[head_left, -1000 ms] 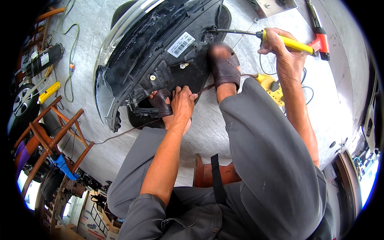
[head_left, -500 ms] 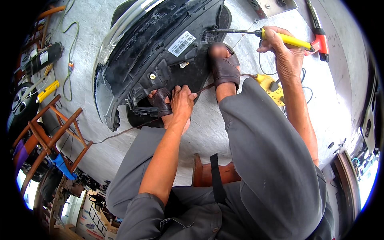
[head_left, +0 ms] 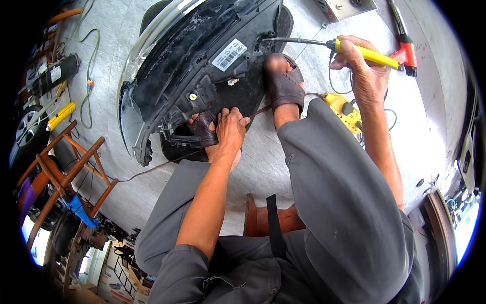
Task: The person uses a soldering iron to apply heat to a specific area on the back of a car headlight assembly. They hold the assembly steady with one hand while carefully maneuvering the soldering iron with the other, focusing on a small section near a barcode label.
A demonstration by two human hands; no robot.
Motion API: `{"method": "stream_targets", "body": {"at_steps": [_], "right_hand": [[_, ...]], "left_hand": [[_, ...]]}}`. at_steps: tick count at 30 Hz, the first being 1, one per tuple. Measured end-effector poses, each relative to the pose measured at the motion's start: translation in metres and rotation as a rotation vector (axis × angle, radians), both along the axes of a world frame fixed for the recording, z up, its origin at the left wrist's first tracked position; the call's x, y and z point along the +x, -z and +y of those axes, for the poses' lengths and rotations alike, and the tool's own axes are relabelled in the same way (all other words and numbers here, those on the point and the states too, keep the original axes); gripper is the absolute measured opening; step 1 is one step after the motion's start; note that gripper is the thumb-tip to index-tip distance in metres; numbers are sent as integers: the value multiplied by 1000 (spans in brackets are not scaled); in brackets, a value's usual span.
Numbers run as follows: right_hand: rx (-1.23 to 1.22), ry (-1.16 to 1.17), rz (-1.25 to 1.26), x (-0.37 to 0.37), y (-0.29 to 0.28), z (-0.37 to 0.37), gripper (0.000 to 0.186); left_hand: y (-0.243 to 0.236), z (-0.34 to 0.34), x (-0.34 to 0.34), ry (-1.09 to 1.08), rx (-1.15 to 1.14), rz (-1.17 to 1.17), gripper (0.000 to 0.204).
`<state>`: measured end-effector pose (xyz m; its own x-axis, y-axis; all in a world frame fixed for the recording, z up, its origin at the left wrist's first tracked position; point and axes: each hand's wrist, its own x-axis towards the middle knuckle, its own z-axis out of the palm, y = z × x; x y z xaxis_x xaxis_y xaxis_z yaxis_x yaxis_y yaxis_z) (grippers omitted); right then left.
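A black headlamp housing [head_left: 172, 61] with a clear lens and barcode label lies on a dark mat [head_left: 243, 96] between my sandalled feet. My right hand [head_left: 364, 71] is closed round a yellow-handled iron [head_left: 377, 55], whose long metal tip touches the housing's right side near a corner. My left hand [head_left: 230, 129] rests with bent, slightly parted fingers beside my left sandal [head_left: 202, 126] at the mat's lower part, holding nothing that I can see.
A yellow power strip [head_left: 341, 111] with cables, a red-and-black tool [head_left: 407, 55] and a metal box [head_left: 339, 10] lie rightward and behind. At left are wooden stools [head_left: 71, 172], a wheel [head_left: 25, 131], a black cylinder [head_left: 53, 73] and a yellow tube [head_left: 61, 115].
My right hand and the iron's handle have shifted very slightly, mostly to the right, while the tip stays at the housing. My left hand has not visibly moved.
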<state>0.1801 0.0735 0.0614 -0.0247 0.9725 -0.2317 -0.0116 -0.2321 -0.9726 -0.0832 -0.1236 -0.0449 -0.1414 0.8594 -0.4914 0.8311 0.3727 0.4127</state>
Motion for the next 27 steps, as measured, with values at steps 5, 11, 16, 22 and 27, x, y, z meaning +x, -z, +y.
{"method": "stream_targets", "body": {"at_steps": [5, 11, 16, 22, 27], "right_hand": [[-19, -49, 4, -5, 5, 6, 30], [28, -53, 9, -3, 7, 12, 29], [37, -26, -13, -3, 5, 9, 28], [1, -26, -24, 0, -1, 1, 28], [71, -194, -88, -6, -8, 10, 26]], "left_hand": [[-1, 1, 1, -8, -2, -1, 22], [-1, 2, 2, -19, -5, -12, 23], [-3, 2, 1, -21, -10, -8, 23], [-2, 2, 2, -21, 6, 1, 23], [-1, 0, 0, -16, -5, 6, 24]]}}
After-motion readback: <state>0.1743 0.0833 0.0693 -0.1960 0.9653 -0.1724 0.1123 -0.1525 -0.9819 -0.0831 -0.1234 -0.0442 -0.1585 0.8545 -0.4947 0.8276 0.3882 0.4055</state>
